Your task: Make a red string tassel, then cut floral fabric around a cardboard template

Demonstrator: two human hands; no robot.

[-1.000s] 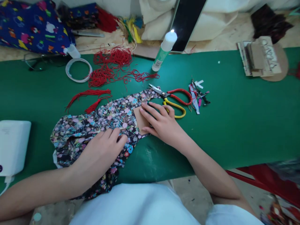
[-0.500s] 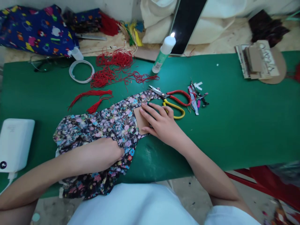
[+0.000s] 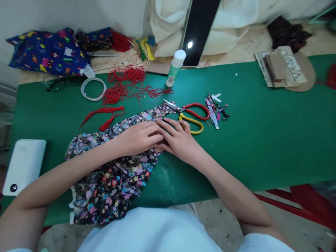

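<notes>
A crumpled floral fabric piece (image 3: 112, 189) lies across the table under my hands. My left hand (image 3: 140, 138) reaches over it, fingers drawn together and their tips meeting my right hand; what they pinch, if anything, is hidden. Fingers stretched, my right hand (image 3: 181, 140) lies over a small brown cardboard piece (image 3: 159, 149) on the fabric's right part. The hands cover most of that cardboard. Scissors (image 3: 187, 112) with one red and one yellow handle lie just beyond my right hand, blades over the fabric's far end.
Red tassels (image 3: 106, 117) and tangled red thread (image 3: 124, 84) lie behind the fabric. A glue stick (image 3: 175, 68) stands upright near a dark-screened device (image 3: 201, 31). Fabric scraps (image 3: 216, 108) lie right of the scissors. A white power bank (image 3: 25, 166) is at left, stacked cardboard pieces (image 3: 282, 68) at right.
My left hand has moved forward and right, from the fabric's lower part to my right hand, covering much of the cardboard. My right hand stays on the cardboard. The view has shifted slightly.
</notes>
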